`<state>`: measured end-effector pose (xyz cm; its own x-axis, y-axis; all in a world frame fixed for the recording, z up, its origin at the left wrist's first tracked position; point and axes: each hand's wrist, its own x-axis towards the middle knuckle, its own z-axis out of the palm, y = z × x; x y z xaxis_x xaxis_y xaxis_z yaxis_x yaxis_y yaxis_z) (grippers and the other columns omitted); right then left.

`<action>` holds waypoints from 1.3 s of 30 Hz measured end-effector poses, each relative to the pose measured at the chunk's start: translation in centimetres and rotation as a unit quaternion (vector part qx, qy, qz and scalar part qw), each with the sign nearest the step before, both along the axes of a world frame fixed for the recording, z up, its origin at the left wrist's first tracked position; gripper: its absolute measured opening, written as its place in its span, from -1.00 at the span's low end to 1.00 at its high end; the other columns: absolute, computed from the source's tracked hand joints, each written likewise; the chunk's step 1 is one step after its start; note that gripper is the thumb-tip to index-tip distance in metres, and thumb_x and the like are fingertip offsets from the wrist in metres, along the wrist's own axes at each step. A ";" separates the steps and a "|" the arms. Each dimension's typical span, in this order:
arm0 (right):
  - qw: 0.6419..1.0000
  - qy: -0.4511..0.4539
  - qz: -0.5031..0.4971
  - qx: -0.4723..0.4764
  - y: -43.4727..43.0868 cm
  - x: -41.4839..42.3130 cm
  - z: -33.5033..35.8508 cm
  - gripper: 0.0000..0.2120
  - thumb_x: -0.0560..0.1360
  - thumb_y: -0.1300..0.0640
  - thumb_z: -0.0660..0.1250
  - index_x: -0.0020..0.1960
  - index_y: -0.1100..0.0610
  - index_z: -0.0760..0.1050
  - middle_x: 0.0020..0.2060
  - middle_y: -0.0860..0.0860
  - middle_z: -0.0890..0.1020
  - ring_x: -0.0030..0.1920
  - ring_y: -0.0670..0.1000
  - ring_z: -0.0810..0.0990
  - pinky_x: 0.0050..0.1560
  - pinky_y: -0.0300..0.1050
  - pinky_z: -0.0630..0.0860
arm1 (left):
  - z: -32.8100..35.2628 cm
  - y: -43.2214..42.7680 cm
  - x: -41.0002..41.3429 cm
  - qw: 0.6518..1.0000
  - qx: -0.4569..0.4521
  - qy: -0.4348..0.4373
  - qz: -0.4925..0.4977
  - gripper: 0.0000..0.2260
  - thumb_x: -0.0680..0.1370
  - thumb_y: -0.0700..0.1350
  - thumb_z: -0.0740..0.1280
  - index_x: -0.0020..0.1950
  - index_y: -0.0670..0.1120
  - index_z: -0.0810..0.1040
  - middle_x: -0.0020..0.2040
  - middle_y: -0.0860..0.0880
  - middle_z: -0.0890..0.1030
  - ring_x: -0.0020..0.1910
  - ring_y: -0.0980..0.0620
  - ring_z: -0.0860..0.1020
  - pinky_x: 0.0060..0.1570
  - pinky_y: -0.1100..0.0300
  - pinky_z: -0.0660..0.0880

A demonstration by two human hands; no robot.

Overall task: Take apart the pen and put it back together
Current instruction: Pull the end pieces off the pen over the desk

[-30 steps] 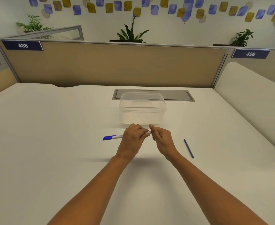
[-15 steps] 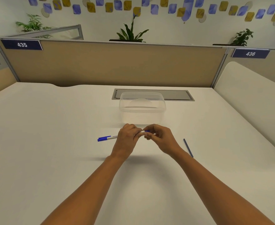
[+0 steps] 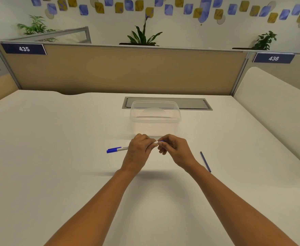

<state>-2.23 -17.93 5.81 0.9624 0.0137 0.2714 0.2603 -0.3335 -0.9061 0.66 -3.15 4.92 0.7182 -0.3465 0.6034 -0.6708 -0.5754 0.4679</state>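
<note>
A white pen (image 3: 118,149) with a blue cap sticks out to the left of my left hand (image 3: 139,152), which is closed around its barrel just above the table. My right hand (image 3: 175,150) pinches the pen's right end, where a small blue piece (image 3: 161,141) shows between the fingertips. The two hands touch at the pen's end, and the middle of the barrel is hidden in my left fist. A thin dark blue refill (image 3: 205,161) lies alone on the table to the right of my right wrist.
A clear plastic box (image 3: 155,118) with a lid stands just beyond my hands. Behind it is a grey cable hatch (image 3: 190,103) set in the white desk (image 3: 57,166). Tan partition walls close off the back and both sides.
The pen has slid left in my left hand, its capped end now farther out. My right hand has closed in over the pen's right end. The refill has not moved.
</note>
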 end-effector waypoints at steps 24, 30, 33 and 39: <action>0.992 -0.053 -0.047 -0.100 0.8 0.0 -0.2 -0.77 0.56 0.17 0.14 -0.27 0.14 0.38 -0.46 -0.11 0.40 -0.36 -0.18 0.41 -0.32 -0.37 0.32 | -0.2 -0.3 0.0 1.000 -0.013 -0.007 0.003 -0.85 0.44 -0.14 0.28 -0.14 -0.19 0.59 -0.29 -0.16 0.61 -0.24 0.03 0.42 -0.29 0.14 0.40; 0.996 -0.024 -0.050 -0.067 0.9 0.2 -0.4 -0.69 0.57 0.15 0.12 -0.34 0.18 0.32 -0.48 -0.03 0.31 -0.43 -0.12 0.28 -0.41 -0.31 0.23 | 0.1 -0.4 -0.4 1.000 -0.003 -0.016 -0.006 -0.84 0.44 -0.13 0.29 -0.13 -0.21 0.59 -0.29 -0.17 0.62 -0.28 -0.11 0.50 -0.32 0.01 0.51; 0.998 -0.002 -0.051 -0.046 0.9 0.1 -0.3 -0.64 0.58 0.13 0.11 -0.40 0.10 0.25 -0.50 -0.02 0.28 -0.44 -0.10 0.22 -0.43 -0.28 0.17 | 0.0 -0.5 -0.2 1.000 -0.006 -0.018 -0.011 -0.79 0.45 -0.08 0.27 -0.13 -0.21 0.59 -0.28 -0.17 0.62 -0.25 -0.05 0.48 -0.31 0.03 0.50; 0.998 0.034 -0.049 -0.003 1.0 0.1 -0.2 -0.61 0.58 0.04 0.09 -0.38 0.18 0.31 -0.50 0.07 0.32 -0.47 -0.07 0.25 -0.47 -0.33 0.21 | 0.1 -0.7 -0.4 1.000 -0.007 -0.023 -0.016 -0.74 0.47 -0.04 0.23 -0.14 -0.21 0.59 -0.30 -0.17 0.62 -0.29 -0.13 0.51 -0.31 0.06 0.48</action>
